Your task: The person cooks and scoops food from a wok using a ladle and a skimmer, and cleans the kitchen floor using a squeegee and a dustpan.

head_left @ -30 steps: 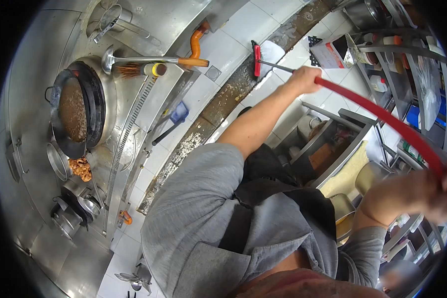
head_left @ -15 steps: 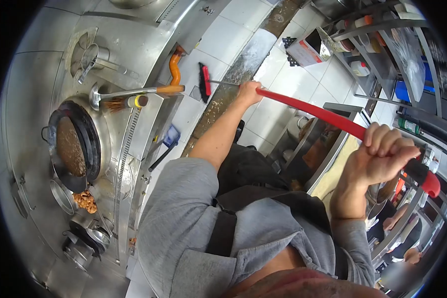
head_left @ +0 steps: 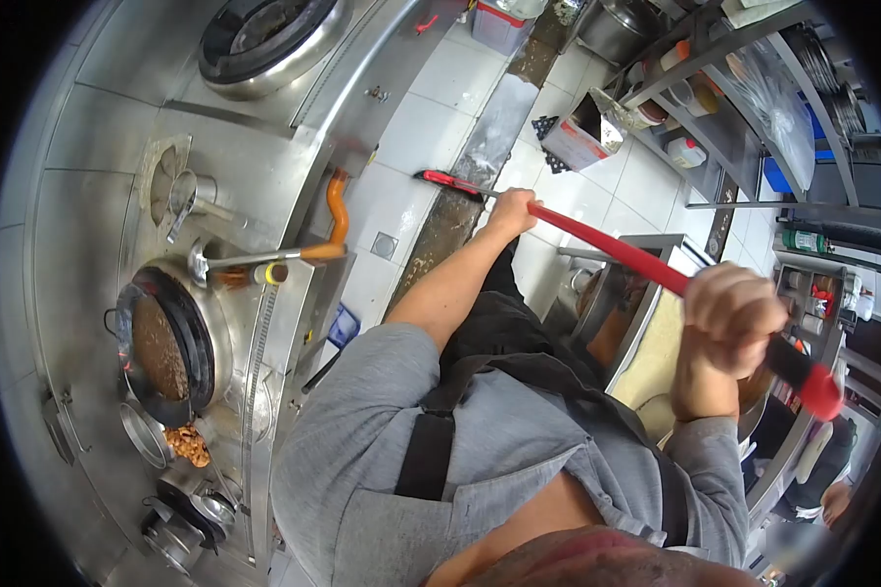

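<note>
A long red-handled broom (head_left: 617,249) slants across the view, from upper left down to the right. My left hand (head_left: 513,212) is closed round the lower part of its handle, close to the thin metal shaft. Higher up, near the black and red grip end (head_left: 803,377), my right hand (head_left: 734,315) wraps round the handle with bent fingers. The red and black broom head (head_left: 450,183) is over the edge of a dark, worn floor channel (head_left: 445,235), beside white tiles. Whether its bristles touch the floor I cannot tell.
Along the left runs a steel stove counter (head_left: 255,191) with a wok (head_left: 162,347), a ladle (head_left: 264,256) and brown food pieces (head_left: 188,445). An open carton (head_left: 582,137) stands on the tiles. Shelves (head_left: 715,117) line the right; part of another person (head_left: 822,470) shows at lower right.
The view has shifted, bringing a second burner in at the top. The broom head has moved from the tiles by the stove to the floor channel and turned. Both hands still grip the handle.
</note>
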`<act>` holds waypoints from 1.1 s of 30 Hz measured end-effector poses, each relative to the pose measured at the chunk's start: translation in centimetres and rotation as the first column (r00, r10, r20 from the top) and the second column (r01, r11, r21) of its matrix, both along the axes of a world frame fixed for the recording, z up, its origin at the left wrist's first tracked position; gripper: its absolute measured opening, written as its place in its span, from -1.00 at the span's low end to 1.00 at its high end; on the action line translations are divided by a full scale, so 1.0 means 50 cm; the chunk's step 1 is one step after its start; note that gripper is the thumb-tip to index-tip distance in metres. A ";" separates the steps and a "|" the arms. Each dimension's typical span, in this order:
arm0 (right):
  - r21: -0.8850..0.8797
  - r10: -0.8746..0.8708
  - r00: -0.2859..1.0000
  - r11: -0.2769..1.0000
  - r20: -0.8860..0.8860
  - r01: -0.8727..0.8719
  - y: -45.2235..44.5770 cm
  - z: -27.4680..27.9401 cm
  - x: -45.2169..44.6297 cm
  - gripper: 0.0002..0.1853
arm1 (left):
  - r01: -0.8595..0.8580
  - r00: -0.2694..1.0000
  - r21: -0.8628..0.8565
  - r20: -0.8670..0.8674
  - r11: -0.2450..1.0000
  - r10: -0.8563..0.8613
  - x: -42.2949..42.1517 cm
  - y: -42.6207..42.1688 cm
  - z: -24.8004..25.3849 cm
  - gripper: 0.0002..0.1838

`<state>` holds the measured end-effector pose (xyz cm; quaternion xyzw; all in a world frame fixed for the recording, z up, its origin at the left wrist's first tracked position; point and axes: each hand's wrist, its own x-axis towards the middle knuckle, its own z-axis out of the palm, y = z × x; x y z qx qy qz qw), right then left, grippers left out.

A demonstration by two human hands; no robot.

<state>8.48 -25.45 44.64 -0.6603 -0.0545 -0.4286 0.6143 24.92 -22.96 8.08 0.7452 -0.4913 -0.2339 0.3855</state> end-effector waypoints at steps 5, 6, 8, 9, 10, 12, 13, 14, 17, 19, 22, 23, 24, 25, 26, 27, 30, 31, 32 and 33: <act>-0.059 0.001 1.000 0.998 0.000 -0.001 -0.134 -0.034 0.083 -0.58 | -0.020 0.999 0.060 -0.039 0.998 0.022 0.072 -0.159 -0.052 -0.72; -0.003 -0.055 0.998 0.998 -0.017 0.055 -0.178 -0.030 0.091 -0.58 | -0.036 0.999 0.058 -0.024 0.998 0.037 0.076 -0.195 -0.039 -0.72; 0.052 -0.160 0.987 0.986 -0.012 0.161 -0.272 -0.032 0.110 -0.58 | -0.031 1.000 0.038 0.000 0.999 0.031 0.090 -0.268 -0.019 -0.74; 0.051 -0.138 0.990 0.989 0.009 0.137 -0.322 -0.035 0.115 -0.59 | -0.030 1.000 0.052 -0.007 0.998 0.030 0.096 -0.301 -0.012 -0.74; 0.047 -0.104 0.994 0.994 0.030 0.103 -0.370 -0.037 0.123 -0.60 | -0.035 0.999 0.056 -0.004 0.998 0.036 0.101 -0.333 -0.003 -0.75; 0.033 -0.027 0.998 0.999 0.052 0.025 -0.455 -0.033 0.142 -0.62 | -0.056 0.998 0.049 -0.018 0.997 0.057 0.112 -0.392 -0.003 -0.76; 0.026 0.024 0.999 0.999 0.047 -0.025 -0.496 -0.032 0.149 -0.62 | -0.059 0.998 0.056 -0.022 0.997 0.060 0.119 -0.420 -0.005 -0.76; 0.019 0.039 0.998 0.999 0.044 -0.040 -0.531 -0.032 0.156 -0.63 | -0.079 0.997 0.061 -0.011 0.995 0.080 0.125 -0.446 -0.007 -0.75; 0.002 0.089 0.996 0.996 0.027 -0.089 -0.617 -0.027 0.180 -0.63 | -0.116 0.993 0.073 -0.023 0.991 0.117 0.148 -0.515 0.003 -0.74; 0.002 0.126 0.992 0.992 0.012 -0.126 -0.656 -0.020 0.195 -0.63 | -0.134 0.989 0.088 -0.046 0.987 0.139 0.157 -0.542 0.010 -0.73; 0.005 0.141 0.990 0.990 0.008 -0.141 -0.700 -0.011 0.219 -0.64 | -0.166 0.986 0.063 -0.022 0.984 0.168 0.178 -0.588 0.008 -0.72; -0.011 0.146 0.989 0.989 0.000 -0.146 -0.714 -0.011 0.225 -0.64 | -0.162 0.986 0.058 -0.025 0.985 0.163 0.185 -0.602 0.009 -0.72; -0.024 0.152 0.988 0.988 -0.012 -0.152 -0.726 -0.011 0.231 -0.64 | -0.158 0.987 0.056 -0.032 0.986 0.160 0.189 -0.613 0.007 -0.72; -0.015 0.162 0.987 0.987 -0.020 -0.162 -0.735 -0.012 0.237 -0.64 | -0.167 0.985 0.065 -0.039 0.984 0.170 0.194 -0.623 0.003 -0.72; -0.013 0.157 0.987 0.987 -0.015 -0.157 -0.742 -0.012 0.243 -0.64 | -0.167 0.986 0.055 -0.011 0.984 0.168 0.201 -0.635 0.003 -0.73; -0.013 0.152 0.988 0.988 -0.009 -0.152 -0.750 -0.011 0.249 -0.64 | -0.166 0.986 0.043 0.017 0.985 0.165 0.208 -0.648 0.004 -0.75; -0.033 0.159 0.987 0.987 -0.003 -0.159 -0.777 -0.012 0.266 -0.64 | -0.185 0.982 0.052 -0.013 0.981 0.186 0.224 -0.685 0.009 -0.76; -0.034 0.146 0.989 0.989 0.008 -0.146 -0.783 -0.013 0.268 -0.65 | -0.190 0.981 0.043 -0.023 0.981 0.191 0.228 -0.695 0.010 -0.77; -0.029 0.126 0.992 0.992 0.015 -0.125 -0.787 -0.013 0.268 -0.64 | -0.186 0.982 0.016 -0.011 0.982 0.186 0.231 -0.703 0.015 -0.76; -0.022 0.135 0.991 0.991 0.010 -0.135 -0.796 -0.009 0.262 -0.64 | -0.195 0.981 0.023 -0.016 0.980 0.196 0.229 -0.709 0.020 -0.76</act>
